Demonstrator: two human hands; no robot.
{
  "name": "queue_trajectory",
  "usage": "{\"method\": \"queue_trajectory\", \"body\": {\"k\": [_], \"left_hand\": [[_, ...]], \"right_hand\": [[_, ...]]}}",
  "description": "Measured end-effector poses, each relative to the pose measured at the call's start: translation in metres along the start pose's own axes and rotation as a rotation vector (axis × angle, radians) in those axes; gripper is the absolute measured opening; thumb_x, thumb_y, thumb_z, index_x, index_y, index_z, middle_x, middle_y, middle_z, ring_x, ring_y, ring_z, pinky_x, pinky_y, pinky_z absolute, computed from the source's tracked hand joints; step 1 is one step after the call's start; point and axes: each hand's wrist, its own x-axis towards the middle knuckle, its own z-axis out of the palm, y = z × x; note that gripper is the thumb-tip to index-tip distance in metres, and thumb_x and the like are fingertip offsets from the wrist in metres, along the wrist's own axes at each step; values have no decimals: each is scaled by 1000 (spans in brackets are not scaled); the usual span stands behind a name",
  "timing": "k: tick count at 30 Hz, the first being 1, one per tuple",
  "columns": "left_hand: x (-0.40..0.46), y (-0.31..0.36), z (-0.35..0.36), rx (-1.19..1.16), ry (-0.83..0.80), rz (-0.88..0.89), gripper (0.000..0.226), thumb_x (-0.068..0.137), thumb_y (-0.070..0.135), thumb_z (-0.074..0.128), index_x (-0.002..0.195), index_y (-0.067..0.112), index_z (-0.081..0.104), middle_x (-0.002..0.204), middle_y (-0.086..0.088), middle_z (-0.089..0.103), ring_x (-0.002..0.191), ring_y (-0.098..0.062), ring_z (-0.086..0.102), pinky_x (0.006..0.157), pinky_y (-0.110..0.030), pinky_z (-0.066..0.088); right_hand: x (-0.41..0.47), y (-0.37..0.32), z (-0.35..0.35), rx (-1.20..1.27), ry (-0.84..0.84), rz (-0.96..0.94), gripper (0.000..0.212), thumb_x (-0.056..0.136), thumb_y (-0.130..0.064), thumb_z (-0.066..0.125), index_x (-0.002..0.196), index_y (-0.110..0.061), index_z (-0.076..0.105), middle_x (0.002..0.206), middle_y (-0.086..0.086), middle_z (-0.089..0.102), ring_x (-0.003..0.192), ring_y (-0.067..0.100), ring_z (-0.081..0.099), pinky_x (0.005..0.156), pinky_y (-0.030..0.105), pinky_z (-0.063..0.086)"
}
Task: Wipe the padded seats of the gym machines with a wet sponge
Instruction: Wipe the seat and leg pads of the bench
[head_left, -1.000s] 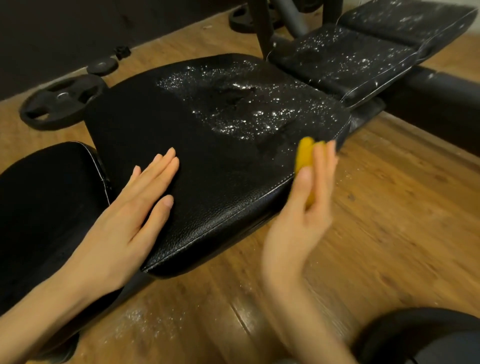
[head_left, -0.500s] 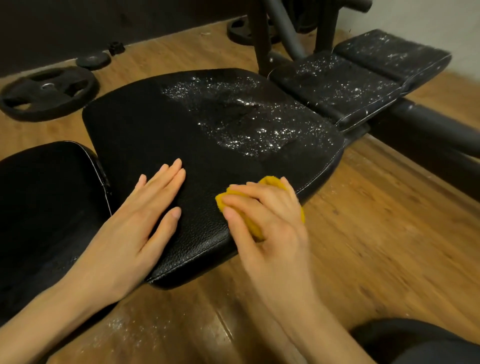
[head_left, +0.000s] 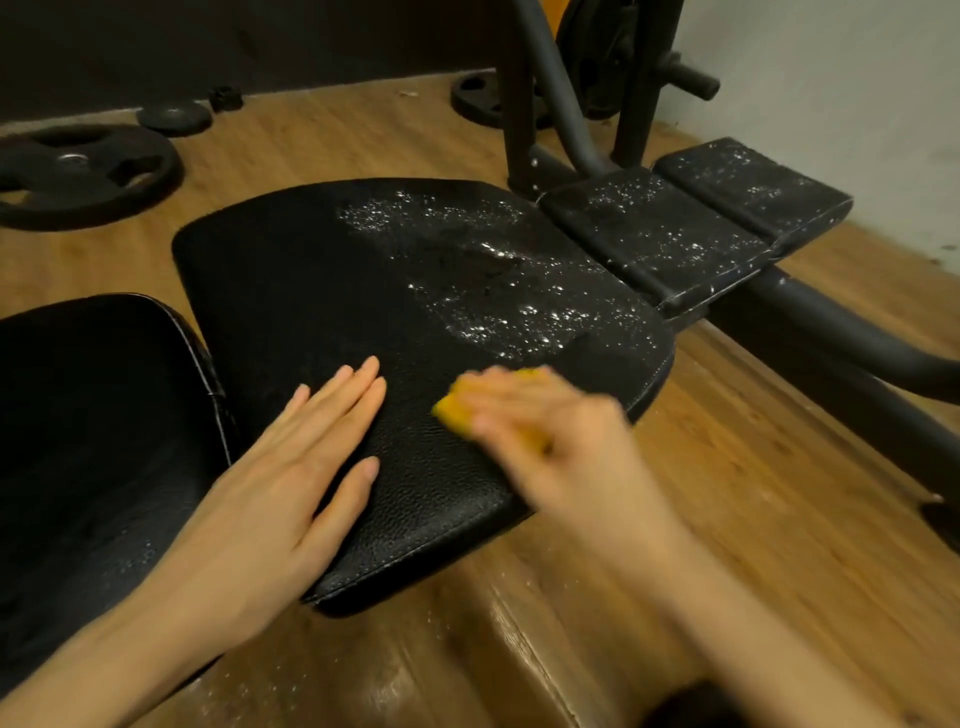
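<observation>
A black padded seat (head_left: 322, 291) fills the middle of the view, its far right part speckled with white droplets. My left hand (head_left: 280, 478) rests flat on the seat's near edge, fingers straight. My right hand (head_left: 561, 441), blurred by motion, grips a yellow sponge (head_left: 452, 408) and presses it on the seat's near right part. Only the sponge's left corner and a sliver at the top show. Two smaller black pads (head_left: 649, 234) with white speckles lie beyond the seat at the right. Another black pad (head_left: 88, 415) sits at the left.
Black weight plates (head_left: 78, 171) lie on the wooden floor (head_left: 779, 519) at the back left. The machine's dark metal uprights (head_left: 524, 104) rise behind the seat, and a thick tube (head_left: 831, 332) runs to the right. Wet streaks shine on the floor near me.
My right hand brought the sponge from the seat's right edge onto the seat surface and is sliding it there. My left hand stayed flat in place. The view tilted up.
</observation>
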Motion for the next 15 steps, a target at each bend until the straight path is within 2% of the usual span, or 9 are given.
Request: {"method": "queue_trajectory", "body": {"k": [2,4,5,8,10,13,15], "left_hand": [[-2,5,-4,-23,7,9,60,99,53,21,155,32,16,161,23,8,148,4,6,120,-20,2],[-3,6,-5,-33,22,15,59,100,52,21,155,31,16,162,22,9,148,4,6,119,-20,2],[-2,7,-5,-34,29,17,59,100,52,21,155,30,17,162,21,10,148,3,7,120,-21,3],[-2,6,-4,-33,27,19,59,101,50,22,155,28,19,162,19,12,149,2,8,120,-22,4],[-2,7,-4,-30,20,25,59,101,50,23,156,28,18,162,19,11,149,2,8,120,-21,3],[-1,5,-7,-38,10,10,60,99,53,21,155,31,16,162,23,9,148,5,5,119,-18,1],[-1,5,-9,-60,2,6,63,97,58,20,155,33,15,161,26,8,147,7,5,119,-17,0]], "right_hand": [[17,28,-18,-13,123,184,22,93,-28,61,112,-26,72,120,-11,68,120,-1,56,111,34,38],[23,27,-16,-137,199,297,22,93,-24,63,113,-25,72,120,-10,67,120,2,56,112,38,37],[19,15,-5,-161,192,288,24,94,-24,61,115,-26,71,124,-9,66,123,4,55,115,39,34],[-4,-35,27,-194,30,27,31,96,-28,52,123,-28,66,134,-10,59,130,3,48,119,30,24],[-2,-33,25,-156,-62,-52,31,96,-29,51,123,-30,66,134,-13,59,130,0,46,119,27,22],[29,8,-1,-77,19,166,26,97,-26,57,120,-30,67,130,-14,60,133,3,44,122,33,9],[40,24,-13,-62,59,297,27,97,-28,55,123,-28,65,132,-14,59,138,7,36,119,29,9]]}}
